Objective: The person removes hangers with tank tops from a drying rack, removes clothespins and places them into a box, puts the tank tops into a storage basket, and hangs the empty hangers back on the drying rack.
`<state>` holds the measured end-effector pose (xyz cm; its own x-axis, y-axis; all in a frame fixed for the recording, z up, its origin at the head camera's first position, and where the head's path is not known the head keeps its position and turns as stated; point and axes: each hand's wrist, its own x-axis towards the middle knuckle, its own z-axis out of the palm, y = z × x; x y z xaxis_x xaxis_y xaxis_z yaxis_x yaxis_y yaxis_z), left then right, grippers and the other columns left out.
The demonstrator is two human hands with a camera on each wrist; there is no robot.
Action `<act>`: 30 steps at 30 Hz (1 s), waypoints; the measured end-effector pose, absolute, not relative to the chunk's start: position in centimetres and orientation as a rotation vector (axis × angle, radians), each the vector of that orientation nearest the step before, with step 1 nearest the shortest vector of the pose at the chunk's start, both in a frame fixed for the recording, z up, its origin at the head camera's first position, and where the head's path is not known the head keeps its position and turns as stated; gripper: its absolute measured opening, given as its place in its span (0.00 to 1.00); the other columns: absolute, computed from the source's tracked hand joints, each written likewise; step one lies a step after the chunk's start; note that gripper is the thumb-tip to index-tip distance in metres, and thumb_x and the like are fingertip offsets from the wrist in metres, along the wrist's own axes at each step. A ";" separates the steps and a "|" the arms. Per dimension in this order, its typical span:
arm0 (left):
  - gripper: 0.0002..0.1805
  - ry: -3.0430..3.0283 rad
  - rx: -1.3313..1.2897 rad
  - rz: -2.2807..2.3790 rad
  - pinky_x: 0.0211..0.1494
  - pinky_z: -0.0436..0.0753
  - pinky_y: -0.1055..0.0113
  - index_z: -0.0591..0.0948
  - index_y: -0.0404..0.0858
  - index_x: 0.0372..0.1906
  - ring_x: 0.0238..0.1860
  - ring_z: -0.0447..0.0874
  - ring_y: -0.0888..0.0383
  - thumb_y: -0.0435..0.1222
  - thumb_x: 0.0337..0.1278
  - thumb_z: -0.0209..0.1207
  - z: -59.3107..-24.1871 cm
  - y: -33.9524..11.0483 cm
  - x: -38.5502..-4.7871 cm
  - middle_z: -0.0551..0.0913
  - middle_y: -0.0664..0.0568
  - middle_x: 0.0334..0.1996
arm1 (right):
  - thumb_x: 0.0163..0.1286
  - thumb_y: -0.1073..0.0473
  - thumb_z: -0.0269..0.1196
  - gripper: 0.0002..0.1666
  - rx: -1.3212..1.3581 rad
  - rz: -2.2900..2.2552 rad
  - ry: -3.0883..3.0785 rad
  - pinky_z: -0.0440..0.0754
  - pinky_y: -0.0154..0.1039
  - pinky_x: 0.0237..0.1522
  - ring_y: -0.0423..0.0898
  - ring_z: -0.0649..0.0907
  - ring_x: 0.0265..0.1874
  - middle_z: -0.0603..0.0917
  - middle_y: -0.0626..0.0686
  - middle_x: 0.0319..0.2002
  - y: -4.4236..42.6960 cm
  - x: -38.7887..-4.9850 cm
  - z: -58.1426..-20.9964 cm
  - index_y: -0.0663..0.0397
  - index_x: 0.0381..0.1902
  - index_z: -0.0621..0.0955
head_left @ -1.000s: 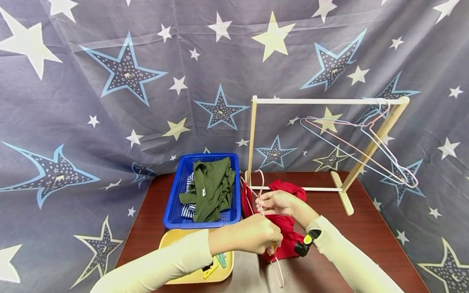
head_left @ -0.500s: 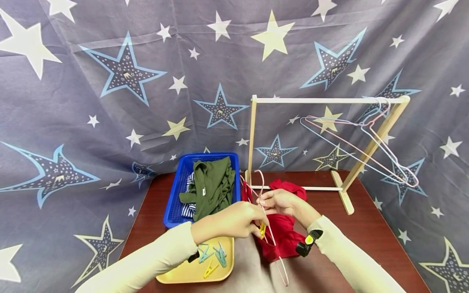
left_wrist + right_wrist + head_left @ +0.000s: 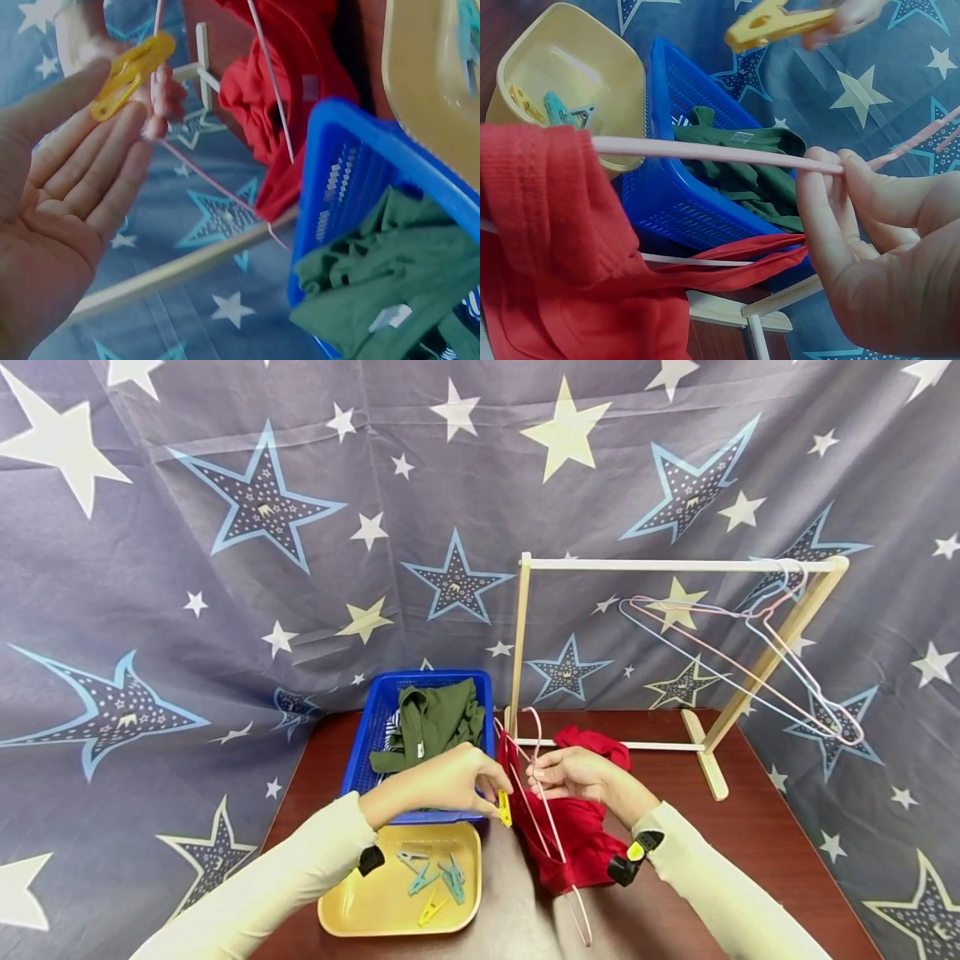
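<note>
My left hand point(image 3: 459, 779) pinches a yellow clothespin point(image 3: 505, 808) between thumb and fingers, just left of the hanger and apart from it. In the left wrist view the clothespin point(image 3: 135, 75) is at the fingertips. My right hand point(image 3: 573, 774) pinches a pink hanger point(image 3: 705, 152) near its neck. The hanger slants through a red garment point(image 3: 581, 839), with one end sticking out at the lower edge. A second part of the red garment bunches behind the right hand. In the right wrist view a red strap point(image 3: 742, 255) hangs beneath the hanger's wire.
A blue basket point(image 3: 362, 752) with green and striped clothes stands left of the red garment. In front of it lies a yellow tray point(image 3: 348, 893) with several clothespins point(image 3: 453, 878). Behind stands a wooden rack point(image 3: 675, 565) with pink and blue hangers point(image 3: 757, 614) at its right end.
My left hand has moved left and slightly up, carrying the yellow clothespin away from the hanger and uncovering the tray. My right hand stays at the hanger's neck.
</note>
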<state>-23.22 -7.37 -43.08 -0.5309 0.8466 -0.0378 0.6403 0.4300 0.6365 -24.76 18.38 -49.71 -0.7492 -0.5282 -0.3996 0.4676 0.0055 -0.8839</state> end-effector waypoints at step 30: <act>0.14 2.423 0.679 0.419 0.31 0.86 0.67 0.87 0.41 0.16 0.25 0.90 0.45 0.39 0.49 0.77 -47.1 -15.7 -26.0 0.86 0.51 0.16 | 0.75 0.73 0.53 0.11 -0.079 -1.814 1.585 0.88 0.39 0.49 0.41 0.87 0.35 0.87 0.49 0.34 19.2 -24.5 -49.7 0.58 0.42 0.81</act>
<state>-25.97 -15.68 -47.10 -0.7007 0.5543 -0.4492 0.3714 0.8209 0.4338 -24.48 19.19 -49.74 -0.7423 -0.5402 -0.3963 0.4654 0.0097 -0.8850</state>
